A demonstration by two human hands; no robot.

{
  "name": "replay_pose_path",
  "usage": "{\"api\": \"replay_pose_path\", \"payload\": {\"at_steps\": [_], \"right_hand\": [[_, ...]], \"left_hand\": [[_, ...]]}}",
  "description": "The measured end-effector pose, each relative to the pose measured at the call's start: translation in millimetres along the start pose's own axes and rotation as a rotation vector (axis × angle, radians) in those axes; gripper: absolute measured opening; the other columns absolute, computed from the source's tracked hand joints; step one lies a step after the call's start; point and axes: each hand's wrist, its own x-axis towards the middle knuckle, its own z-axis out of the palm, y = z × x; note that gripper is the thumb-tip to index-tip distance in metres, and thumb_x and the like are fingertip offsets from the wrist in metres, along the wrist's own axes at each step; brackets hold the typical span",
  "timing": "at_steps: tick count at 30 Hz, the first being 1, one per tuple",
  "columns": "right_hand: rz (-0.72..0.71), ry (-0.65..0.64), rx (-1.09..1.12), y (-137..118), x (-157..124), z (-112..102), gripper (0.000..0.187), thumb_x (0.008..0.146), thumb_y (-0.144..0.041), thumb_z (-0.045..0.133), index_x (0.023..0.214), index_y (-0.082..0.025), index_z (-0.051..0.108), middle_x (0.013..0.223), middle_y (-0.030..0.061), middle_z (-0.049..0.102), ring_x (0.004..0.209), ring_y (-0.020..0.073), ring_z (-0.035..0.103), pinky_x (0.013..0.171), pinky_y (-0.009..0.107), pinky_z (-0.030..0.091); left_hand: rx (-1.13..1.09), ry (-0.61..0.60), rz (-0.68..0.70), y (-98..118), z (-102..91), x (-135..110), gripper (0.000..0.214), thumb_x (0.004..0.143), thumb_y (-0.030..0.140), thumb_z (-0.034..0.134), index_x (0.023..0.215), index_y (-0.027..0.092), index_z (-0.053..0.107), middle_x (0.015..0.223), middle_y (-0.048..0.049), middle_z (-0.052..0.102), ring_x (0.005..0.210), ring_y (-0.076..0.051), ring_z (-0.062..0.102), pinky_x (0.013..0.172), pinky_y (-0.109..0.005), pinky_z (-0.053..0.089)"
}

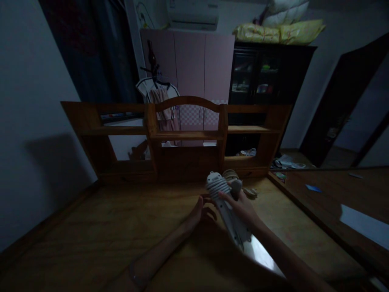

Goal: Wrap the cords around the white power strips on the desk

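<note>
A white power strip is held up at a tilt above the wooden desk top, its underside with screws facing me. White cord is wound in several turns around its far end. My right hand grips the strip and cord from the right, with a grey plug-like piece by its fingers. To the left of the strip, my left hand has its fingers apart and loosely bent. Its upper fingers reach the strip's edge; whether they touch it I cannot tell.
Behind the strip, a beige coiled cord lies on the desk top. A wooden shelf unit stands along the back. On the right, a lower brown surface carries a white sheet and a blue card.
</note>
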Motion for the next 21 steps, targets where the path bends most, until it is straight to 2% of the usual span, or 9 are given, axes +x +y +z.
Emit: {"api": "replay_pose_path", "payload": {"at_steps": [2, 5, 8, 10, 11, 13, 15, 21], "right_hand": [[0.008, 0.062, -0.009, -5, 7, -28, 0.054, 0.080, -0.050, 0.062, 0.128, -0.025, 0.056, 0.107, 0.0083, 0.069, 0.096, 0.0291, 0.065, 0.081, 0.040, 0.052], [0.035, 0.175, -0.103, 0, 25, -81, 0.058, 0.078, -0.050, 0.063, 0.127, -0.020, 0.056, 0.105, 0.0122, 0.069, 0.088, 0.0283, 0.067, 0.073, 0.037, 0.052], [0.133, 0.295, -0.257, 21, 46, -136, 0.059, 0.073, -0.052, 0.066, 0.120, -0.017, 0.061, 0.094, 0.0131, 0.071, 0.078, 0.0275, 0.067, 0.069, 0.038, 0.052], [0.201, 0.365, -0.335, 38, 57, -165, 0.059, 0.070, -0.050, 0.068, 0.117, -0.014, 0.063, 0.088, 0.0140, 0.071, 0.074, 0.0270, 0.067, 0.067, 0.039, 0.051], [0.230, 0.357, -0.369, 46, 60, -176, 0.058, 0.070, -0.049, 0.067, 0.115, -0.014, 0.064, 0.087, 0.0145, 0.071, 0.073, 0.0272, 0.067, 0.066, 0.039, 0.051], [0.241, 0.359, -0.396, 58, 65, -189, 0.050, 0.069, -0.046, 0.068, 0.107, -0.013, 0.068, 0.087, 0.0152, 0.071, 0.073, 0.0278, 0.066, 0.067, 0.040, 0.051], [0.237, 0.363, -0.418, 65, 67, -192, 0.044, 0.065, -0.044, 0.070, 0.095, -0.013, 0.070, 0.084, 0.0141, 0.071, 0.074, 0.0283, 0.065, 0.067, 0.041, 0.050], [0.234, 0.419, -0.491, 78, 73, -178, 0.038, 0.057, -0.049, 0.074, 0.066, -0.013, 0.066, 0.058, 0.0092, 0.063, 0.060, 0.0252, 0.061, 0.060, 0.037, 0.046]], "left_hand": [[0.093, 0.008, 0.044, -1, 0.8, 2, 0.064, 0.082, 0.073, 0.032, 0.119, 0.022, 0.047, 0.113, -0.0118, 0.057, 0.066, -0.018, 0.064, 0.058, -0.036, 0.054], [0.123, 0.027, 0.013, 4, 0.2, 1, 0.064, 0.082, 0.074, 0.029, 0.118, 0.023, 0.041, 0.111, -0.0106, 0.054, 0.064, -0.017, 0.064, 0.055, -0.035, 0.053], [0.117, 0.044, 0.025, 9, -0.8, -1, 0.060, 0.084, 0.071, 0.031, 0.120, 0.024, 0.039, 0.112, -0.0099, 0.052, 0.064, -0.017, 0.065, 0.054, -0.033, 0.053], [0.117, 0.063, 0.031, 10, -1.0, -1, 0.059, 0.084, 0.069, 0.034, 0.120, 0.024, 0.039, 0.111, -0.0100, 0.052, 0.064, -0.016, 0.065, 0.055, -0.033, 0.053], [0.123, 0.068, 0.024, 10, -1.1, -1, 0.059, 0.084, 0.069, 0.035, 0.120, 0.023, 0.039, 0.111, -0.0101, 0.051, 0.063, -0.016, 0.064, 0.054, -0.032, 0.052], [0.145, 0.062, 0.006, 8, -1.3, 0, 0.059, 0.084, 0.069, 0.034, 0.120, 0.023, 0.038, 0.112, -0.0105, 0.050, 0.062, -0.016, 0.064, 0.050, -0.032, 0.052], [0.164, 0.048, 0.001, 7, -1.7, 2, 0.058, 0.084, 0.069, 0.032, 0.119, 0.023, 0.037, 0.113, -0.0108, 0.049, 0.062, -0.017, 0.064, 0.049, -0.032, 0.051], [0.182, 0.026, 0.013, 4, -4.3, 4, 0.056, 0.085, 0.068, 0.031, 0.119, 0.023, 0.035, 0.115, -0.0112, 0.048, 0.062, -0.018, 0.065, 0.047, -0.031, 0.050]]}}
